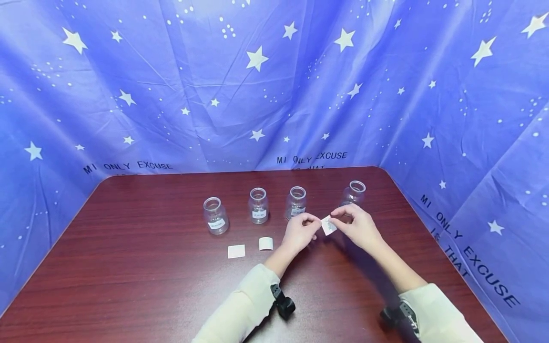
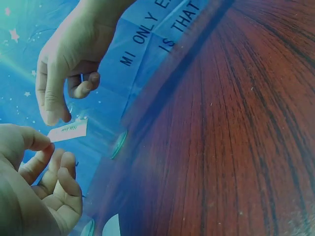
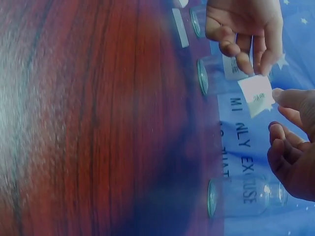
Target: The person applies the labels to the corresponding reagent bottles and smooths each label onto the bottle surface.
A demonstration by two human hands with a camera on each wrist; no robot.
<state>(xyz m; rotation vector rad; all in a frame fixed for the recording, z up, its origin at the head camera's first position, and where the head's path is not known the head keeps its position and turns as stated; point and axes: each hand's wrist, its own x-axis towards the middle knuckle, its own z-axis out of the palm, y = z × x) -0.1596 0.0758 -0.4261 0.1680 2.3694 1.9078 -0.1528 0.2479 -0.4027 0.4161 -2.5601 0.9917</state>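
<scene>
Between my two hands is a small white label (image 1: pixel 329 226) with dark print on it. The thumb and forefinger of my left hand (image 1: pixel 301 232) pinch one corner of it. My right hand (image 1: pixel 359 227) has thumb and forefinger at the opposite edge, pinching it there; its other fingers are loosely curled, as the right wrist view shows. Just behind my right hand stands an uncapped glass jar (image 1: pixel 355 192), its lower part hidden by the hand. A labelled glass jar (image 1: pixel 296 202) is behind my left hand, partly covered by it.
Further left stand two more open glass jars, one (image 1: pixel 259 206) in the middle and one (image 1: pixel 216 216) at the end, each with a white printed label. On the dark red table (image 1: pixel 128 267) lie a flat white paper piece (image 1: pixel 236 251) and a curled one (image 1: pixel 266 244). A blue star-patterned curtain (image 1: pixel 257 95) surrounds the table.
</scene>
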